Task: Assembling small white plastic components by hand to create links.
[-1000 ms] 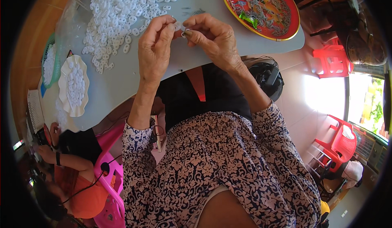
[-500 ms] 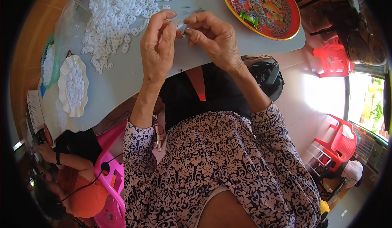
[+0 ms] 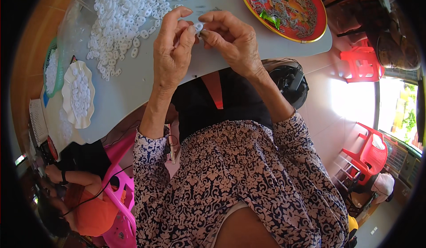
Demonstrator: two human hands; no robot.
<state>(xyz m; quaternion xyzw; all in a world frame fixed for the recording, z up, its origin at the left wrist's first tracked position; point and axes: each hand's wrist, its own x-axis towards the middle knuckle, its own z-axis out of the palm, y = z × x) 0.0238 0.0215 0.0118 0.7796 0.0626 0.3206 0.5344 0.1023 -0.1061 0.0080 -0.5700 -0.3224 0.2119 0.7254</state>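
Observation:
A small white plastic piece with two holes (image 3: 199, 26) sits between the fingertips of both hands, above the near part of the grey table (image 3: 133, 86). My left hand (image 3: 174, 48) pinches it at the thumb, with the index finger raised and bent over. From the other side, the bent fingers and thumb of my right hand (image 3: 233, 41) close in on it; whether they also hold a tiny metal part is hidden. Beyond my left hand spreads a large heap of like white pieces (image 3: 126, 17). A few thin grey metal bits (image 3: 202, 9) lie just past my fingertips.
At the right, a red floral tray (image 3: 325, 15) with a gold rim carries many grey metal bits and a green wrapper (image 3: 270, 19). A scalloped white dish (image 3: 91, 108) and a green basket (image 3: 50, 92) hold white pieces. Another person (image 3: 93, 203) sits lower left by a pink chair (image 3: 126, 206).
The white piece has turned and shows more plainly between my fingertips. My left thumb has shifted slightly toward my right hand. The other person's arm has moved a little.

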